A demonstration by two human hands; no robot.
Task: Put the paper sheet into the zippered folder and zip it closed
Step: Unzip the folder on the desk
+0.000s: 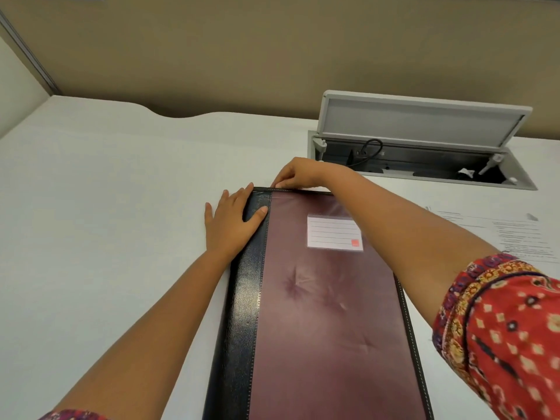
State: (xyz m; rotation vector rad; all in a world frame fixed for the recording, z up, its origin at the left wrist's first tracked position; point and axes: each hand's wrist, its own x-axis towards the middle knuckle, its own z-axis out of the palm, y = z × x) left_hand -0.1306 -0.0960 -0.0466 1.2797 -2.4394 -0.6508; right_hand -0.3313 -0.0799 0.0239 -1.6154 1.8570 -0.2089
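- A tan partition wall (272, 50) runs behind the desk, with a pale panel and a grey metal strip at the far left.
- The white desk (91, 207) fills most of the view; its far edge has a shallow curved notch left of centre.
- The zippered folder (318, 313) lies flat and closed-looking in the middle of the desk, running from the near edge toward the far edge. It has a maroon face and a dark blue-black stitched band along its left side.
- Near the far right corner, a cable hatch (424, 125) is set into the desk, its grey lid propped open, with a black cord visible inside.
- A paper sheet (500, 231) with lines of print lies flat on the desk to the right of the folder, partly behind the right forearm in its red patterned sleeve (509, 338).
- The left hand (231, 221) rests flat, fingers spread, over the folder's far left corner, thumb on the dark band.
- The right hand (298, 175) pinches something at the folder's far edge, probably the zip pull, though it is too small to be sure.
- A clear pocket holds a ruled label card (333, 233) on the maroon face.
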